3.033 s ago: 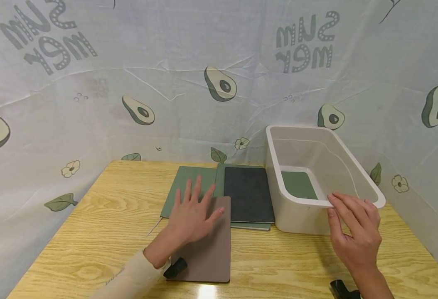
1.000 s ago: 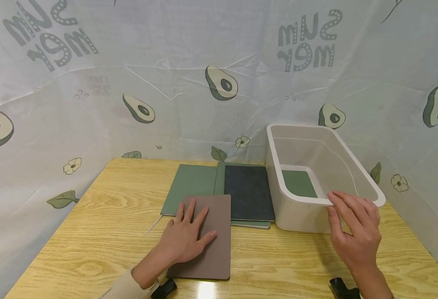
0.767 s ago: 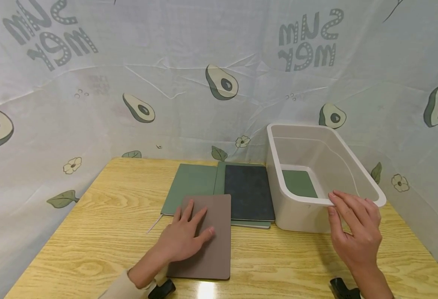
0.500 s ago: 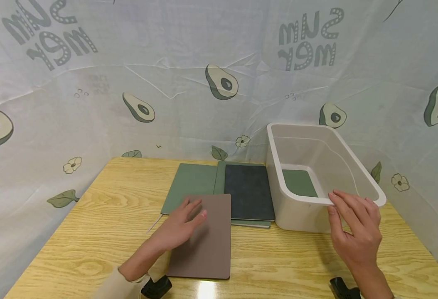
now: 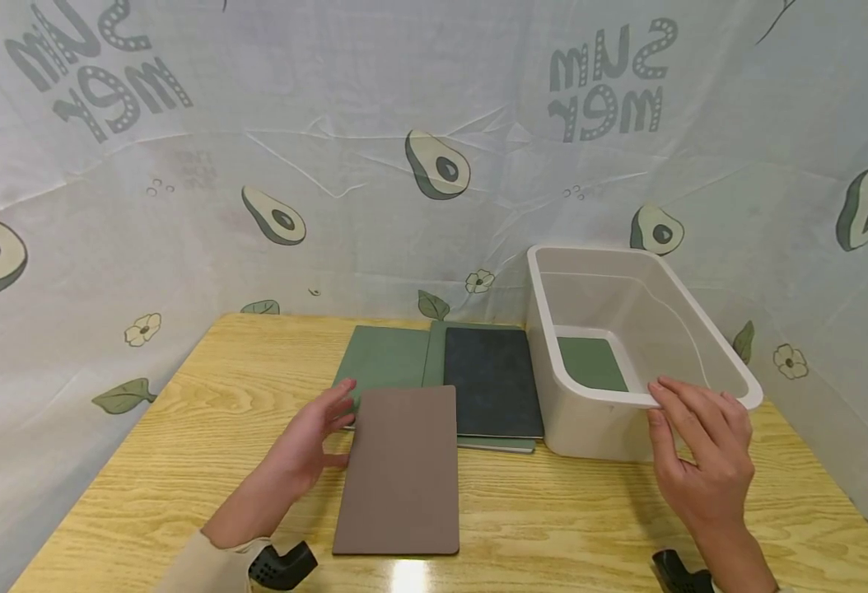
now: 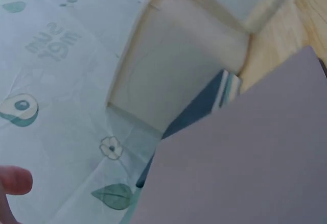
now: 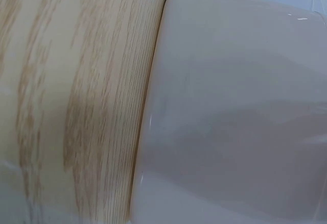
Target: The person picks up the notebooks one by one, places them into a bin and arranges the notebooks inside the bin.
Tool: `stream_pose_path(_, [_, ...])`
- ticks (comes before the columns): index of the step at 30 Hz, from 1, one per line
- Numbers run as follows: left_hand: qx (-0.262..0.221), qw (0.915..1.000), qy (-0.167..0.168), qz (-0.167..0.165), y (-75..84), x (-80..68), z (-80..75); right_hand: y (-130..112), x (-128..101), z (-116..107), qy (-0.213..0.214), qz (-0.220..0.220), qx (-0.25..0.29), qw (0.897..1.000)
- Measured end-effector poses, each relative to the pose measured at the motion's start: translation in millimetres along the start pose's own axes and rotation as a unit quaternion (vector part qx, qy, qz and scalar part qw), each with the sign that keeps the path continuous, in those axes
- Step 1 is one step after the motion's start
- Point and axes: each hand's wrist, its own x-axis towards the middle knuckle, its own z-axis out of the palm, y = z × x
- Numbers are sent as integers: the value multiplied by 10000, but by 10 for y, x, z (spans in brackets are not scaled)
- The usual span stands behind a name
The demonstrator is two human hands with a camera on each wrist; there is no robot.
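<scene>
In the head view, a brown notebook (image 5: 404,473) lies at the front middle of the table, overlapping a green notebook (image 5: 385,354). My left hand (image 5: 296,449) is at the brown notebook's left edge, with its fingertips against or close to that edge. Its palm faces right; whether any fingertip is under the cover is hidden. The left wrist view shows the brown cover large, with one fingertip apart from it at the lower left. My right hand (image 5: 704,461) pinches the front rim of a light plastic bin (image 5: 597,424), its thumb on the outer wall.
Between the bin and the green notebook, a black notebook (image 5: 493,383) lies on another green one (image 5: 497,445). A flat green item (image 5: 593,364) is on the bin's floor. Behind the wooden table (image 5: 204,395) hangs a printed cloth (image 5: 345,189).
My left hand has come off the top of the brown notebook, moved left and turned its palm to the right. The brown notebook has shifted slightly. My right hand stays on the rim.
</scene>
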Motion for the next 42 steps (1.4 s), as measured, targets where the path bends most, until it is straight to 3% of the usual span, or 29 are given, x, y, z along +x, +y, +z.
stream_pose_path(17, [-1254,9902,-539,-285,-5,-19,-143,3,-8,-7,-19,0,-35,10000])
stream_pose_path(25, [-1269,9888,-708,-328,-46,7,-146,-4,2,-4,11,6,-6,10000])
stream_pose_path(35, [-1151,9900,-663,-478,-89,-5,-127,-1,13,6,38,-46,47,10000])
stream_pose_path(42, [-1121,9883,-873,-554,-125,-15,-118,-7,21,10,74,-60,59,9999])
